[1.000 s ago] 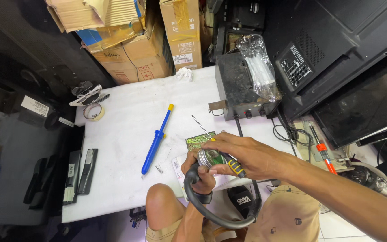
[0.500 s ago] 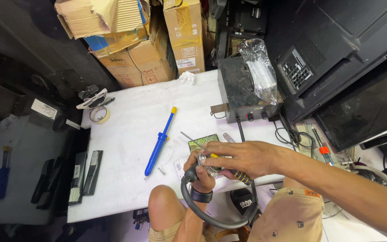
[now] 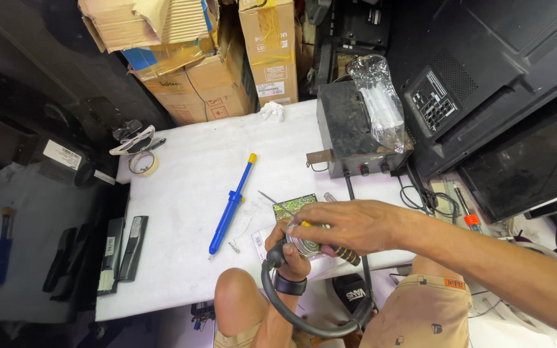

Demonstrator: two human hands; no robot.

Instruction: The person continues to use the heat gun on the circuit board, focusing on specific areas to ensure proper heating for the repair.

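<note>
Step in hand: the two hands meet over a small round tin (image 3: 305, 246) at the near edge of the white table (image 3: 188, 187), just beside a green circuit board (image 3: 295, 207).
Left hand (image 3: 289, 252): curled shut around the tin from below, wrist in a dark band; a thick black hose (image 3: 291, 316) loops under it, and whether the hand grips that too is hard to tell.
Right hand (image 3: 349, 225): fingers spread flat over the tin's top, also closed on a yellow-and-black tool handle (image 3: 343, 252).
Doing it well: I judge the tin wants a steady, level hold, with the right hand's fingers working at the rim rather than pressing the middle, and the board kept out from under both.
Tin's facing: open face or lid seems turned up toward the camera; being round, it has no long axis.
Handle's axis: runs from upper left to lower right, its tip hidden under the palm.
Blue desoldering pump (image 3: 232, 205): lies well apart to the left, yellow end pointing away from the person.
</note>
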